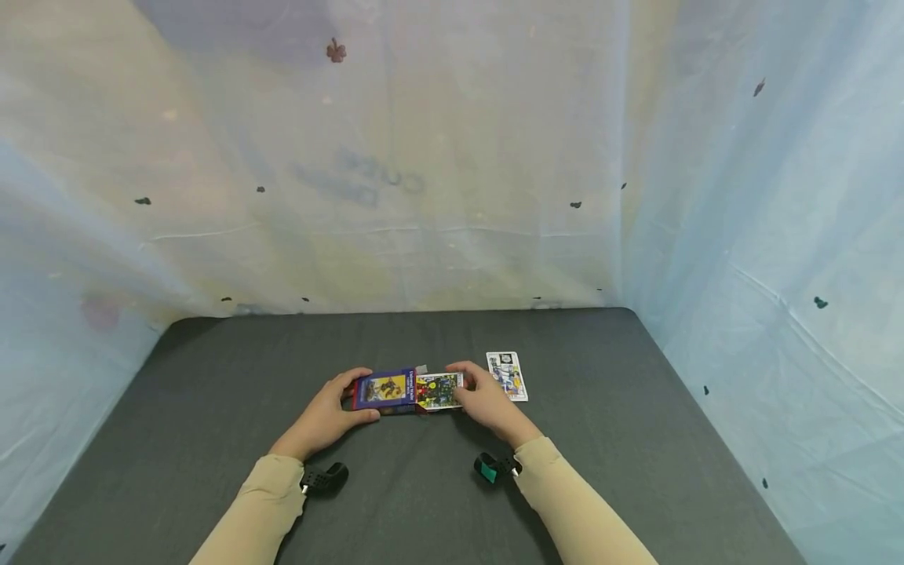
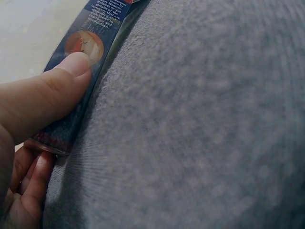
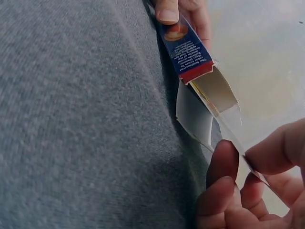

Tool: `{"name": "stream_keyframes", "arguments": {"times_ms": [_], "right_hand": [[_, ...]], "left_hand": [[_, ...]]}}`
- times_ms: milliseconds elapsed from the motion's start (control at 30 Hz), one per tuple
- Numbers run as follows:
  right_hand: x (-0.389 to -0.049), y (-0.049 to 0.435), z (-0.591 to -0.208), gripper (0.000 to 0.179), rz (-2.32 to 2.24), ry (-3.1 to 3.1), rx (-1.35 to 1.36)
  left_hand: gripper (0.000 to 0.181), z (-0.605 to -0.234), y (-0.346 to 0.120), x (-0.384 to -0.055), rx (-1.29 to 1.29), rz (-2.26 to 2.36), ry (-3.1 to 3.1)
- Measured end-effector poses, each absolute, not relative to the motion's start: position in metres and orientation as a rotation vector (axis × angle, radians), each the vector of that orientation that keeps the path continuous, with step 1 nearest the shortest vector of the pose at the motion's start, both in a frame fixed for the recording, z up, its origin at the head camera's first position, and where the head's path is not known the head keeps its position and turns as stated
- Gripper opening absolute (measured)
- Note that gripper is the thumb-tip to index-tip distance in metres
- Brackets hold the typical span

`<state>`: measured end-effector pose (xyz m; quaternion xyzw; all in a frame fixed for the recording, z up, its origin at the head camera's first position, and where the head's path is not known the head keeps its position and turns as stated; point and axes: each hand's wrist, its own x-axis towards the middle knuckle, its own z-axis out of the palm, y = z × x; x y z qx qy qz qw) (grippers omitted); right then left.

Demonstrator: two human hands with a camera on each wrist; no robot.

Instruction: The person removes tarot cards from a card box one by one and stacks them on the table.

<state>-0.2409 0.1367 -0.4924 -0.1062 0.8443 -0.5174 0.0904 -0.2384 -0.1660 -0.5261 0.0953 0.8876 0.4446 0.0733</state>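
A blue card box with a yellow picture on its face lies on the grey table, its open end towards the right. My left hand grips the closed end, thumb on the near side, and in the left wrist view the thumb presses the printed narrow side of the box. Between thumb and fingers my right hand pinches a colourful card that sticks partly out of the box. The right wrist view shows the open mouth with its white flap hanging out beneath the card.
A white-bordered card lies face up just beyond my right hand. The grey tabletop reaches back to pale plastic sheeting, which also hangs along both sides. Black straps sit at both wrists.
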Motion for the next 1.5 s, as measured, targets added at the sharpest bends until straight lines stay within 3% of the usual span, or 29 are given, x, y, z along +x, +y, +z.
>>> {"name": "stream_keyframes", "arguments": {"times_ms": [600,1067,1333,1500], "right_hand": [[-0.241,0.144,-0.489,0.023,-1.434,2.504,-0.371],[-0.241,0.152,-0.481,0.020,-1.365,2.526,-0.429],[-0.245,0.169,-0.483,0.018,-1.450,2.645,-0.259],[-0.248,0.177,-0.484,0.026,-1.621,2.662,-0.140]], "left_hand": [[0.084,-0.528,-0.162,-0.240,0.316,1.340,2.660],[0.083,-0.525,-0.163,-0.238,0.300,1.326,2.666],[0.083,-0.525,-0.165,-0.237,0.298,1.329,2.665],[0.084,-0.527,-0.166,-0.239,0.289,1.328,2.666]]}}
